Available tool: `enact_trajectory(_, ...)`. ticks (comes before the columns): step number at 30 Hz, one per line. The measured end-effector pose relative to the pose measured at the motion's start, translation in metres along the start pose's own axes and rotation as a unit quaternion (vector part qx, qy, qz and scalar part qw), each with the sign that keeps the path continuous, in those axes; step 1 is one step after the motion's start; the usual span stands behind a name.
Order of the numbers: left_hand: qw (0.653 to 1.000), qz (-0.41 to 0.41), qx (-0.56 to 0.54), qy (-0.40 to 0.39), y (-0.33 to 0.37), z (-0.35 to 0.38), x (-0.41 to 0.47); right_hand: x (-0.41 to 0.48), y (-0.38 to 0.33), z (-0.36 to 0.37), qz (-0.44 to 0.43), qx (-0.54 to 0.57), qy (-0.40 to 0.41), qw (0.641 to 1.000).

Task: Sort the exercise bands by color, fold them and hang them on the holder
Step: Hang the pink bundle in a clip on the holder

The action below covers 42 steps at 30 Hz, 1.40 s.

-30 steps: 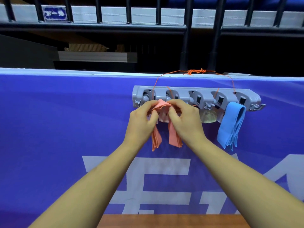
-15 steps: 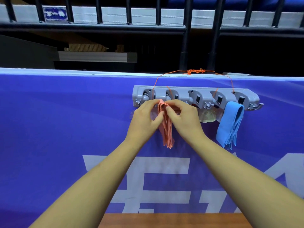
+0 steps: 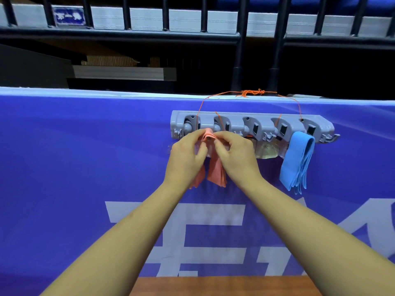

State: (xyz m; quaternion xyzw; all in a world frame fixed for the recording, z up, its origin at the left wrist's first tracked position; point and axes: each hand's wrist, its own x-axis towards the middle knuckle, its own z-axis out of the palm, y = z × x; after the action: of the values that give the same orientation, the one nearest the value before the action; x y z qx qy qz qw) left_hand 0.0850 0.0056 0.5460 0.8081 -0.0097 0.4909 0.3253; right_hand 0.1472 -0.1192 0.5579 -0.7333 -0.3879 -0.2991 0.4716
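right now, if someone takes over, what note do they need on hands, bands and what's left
Left hand and right hand both pinch the top fold of the folded pink bands, just below the left end of the holder.
Blue bands hang folded near the holder's right end: done.
To do: seat the pink bands on a hook, let go; the hands hide whether they catch one yet.

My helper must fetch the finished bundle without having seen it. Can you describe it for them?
On the big blue banner with white lettering, a grey plastic hook rail hangs near the top edge. At the rail's right end dangles a folded bundle of light blue elastic bands, untouched. Its only neighbour is a salmon pink bundle further left.
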Motion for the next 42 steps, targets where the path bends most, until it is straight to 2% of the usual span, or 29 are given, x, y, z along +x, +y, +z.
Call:
enact_trajectory(6,1.000,-0.002,-0.001,-0.008,-0.006,-0.001,-0.005,-0.006,0.004,0.001,0.005,0.005,-0.026,1.000)
enact_trajectory(10,0.998,-0.026,0.016,-0.055,-0.017,-0.007,-0.021,-0.020,0.011,-0.004,0.027,-0.015,-0.067,0.997)
enact_trajectory(14,0.993,-0.062,0.021,-0.100,-0.036,-0.016,-0.052,-0.062,0.028,-0.004,0.110,-0.037,-0.113,0.987)
enact_trajectory(20,0.968,-0.176,0.048,-0.171,-0.085,-0.017,-0.141,-0.147,0.062,0.014,0.225,-0.064,-0.207,0.950)
enact_trajectory(25,0.922,-0.277,0.106,-0.249,-0.124,-0.018,-0.226,-0.216,0.082,0.045,0.293,-0.086,-0.285,0.909)
enact_trajectory(34,0.830,-0.422,0.116,-0.345,-0.161,-0.032,-0.379,-0.377,0.089,0.090,0.353,-0.093,-0.403,0.839)
enact_trajectory(42,0.758,-0.458,0.086,-0.456,-0.174,-0.028,-0.485,-0.485,0.086,0.107,0.415,-0.106,-0.497,0.755)
